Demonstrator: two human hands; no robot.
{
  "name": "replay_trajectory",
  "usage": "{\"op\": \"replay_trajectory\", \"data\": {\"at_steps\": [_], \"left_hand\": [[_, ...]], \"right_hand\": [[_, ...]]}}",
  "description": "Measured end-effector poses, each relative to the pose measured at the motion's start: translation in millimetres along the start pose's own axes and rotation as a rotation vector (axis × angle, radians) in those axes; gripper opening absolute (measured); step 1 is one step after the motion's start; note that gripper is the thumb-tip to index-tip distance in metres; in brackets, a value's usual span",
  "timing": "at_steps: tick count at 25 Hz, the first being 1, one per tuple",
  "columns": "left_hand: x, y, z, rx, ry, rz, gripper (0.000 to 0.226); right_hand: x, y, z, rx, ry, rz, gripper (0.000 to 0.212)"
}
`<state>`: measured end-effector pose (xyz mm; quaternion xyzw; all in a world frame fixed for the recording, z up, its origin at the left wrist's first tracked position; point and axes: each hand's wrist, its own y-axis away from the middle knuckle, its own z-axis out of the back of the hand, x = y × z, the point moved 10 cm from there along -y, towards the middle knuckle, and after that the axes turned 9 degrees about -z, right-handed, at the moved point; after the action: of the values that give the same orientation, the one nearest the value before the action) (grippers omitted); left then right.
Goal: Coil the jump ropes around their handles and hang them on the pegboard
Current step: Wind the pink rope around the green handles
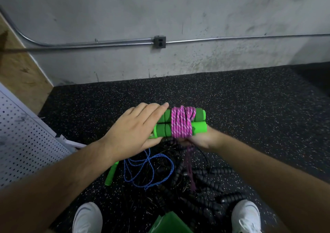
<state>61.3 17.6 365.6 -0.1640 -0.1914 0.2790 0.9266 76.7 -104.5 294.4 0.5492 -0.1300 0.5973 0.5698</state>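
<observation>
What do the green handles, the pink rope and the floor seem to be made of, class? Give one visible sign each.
Green handles: probably foam, matte, softly rounded ends. Pink rope: braided synthetic or cotton cord, woven flecked strands. Floor: likely rubber matting, black with pale speckles.

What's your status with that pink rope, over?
Left hand clasps green handles end. Right hand grips them underneath. Pink rope coiled round both, tail hanging. Blue rope tangled below.
</observation>
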Motion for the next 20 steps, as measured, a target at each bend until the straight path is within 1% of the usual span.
{"op": "replay_trajectory", "data": {"at_steps": [3,5,6,8,11,13,15,16,18,20], "left_hand": [[23,4,-11,0.048,-0.084,0.122,0.087],[35,8,-23,0.124,-0.157,0.135,0.088],[39,11,-29,0.164,-0.184,0.136,0.088],[45,15,-34,0.213,-0.219,0.141,0.086],[45,17,-38,0.227,-0.223,0.105,0.082],[42,17,-39,0.215,-0.199,0.078,0.082],[35,17,-41,0.198,-0.145,0.035,0.083],[29,17,-42,0.193,-0.106,0.016,0.083],[19,16,-41,0.185,-0.045,-0.012,0.080],[8,12,-36,0.170,-0.026,-0.053,0.077]], "right_hand": [[-5,-13,-46,0.080,-0.190,-0.026,0.036],[-2,-17,-62,0.069,-0.183,-0.030,0.038],[1,-16,-66,0.052,-0.135,-0.019,0.039],[18,-6,-71,0.003,0.075,0.054,0.036],[48,17,-65,-0.101,0.459,0.160,0.035],[71,38,-57,-0.123,0.644,0.230,0.036],[91,54,-44,-0.139,0.757,0.304,0.033],[100,57,-32,-0.182,0.799,0.332,0.029],[109,56,-4,-0.329,0.885,0.371,0.023],[107,50,22,-0.448,0.898,0.391,0.025]]}}
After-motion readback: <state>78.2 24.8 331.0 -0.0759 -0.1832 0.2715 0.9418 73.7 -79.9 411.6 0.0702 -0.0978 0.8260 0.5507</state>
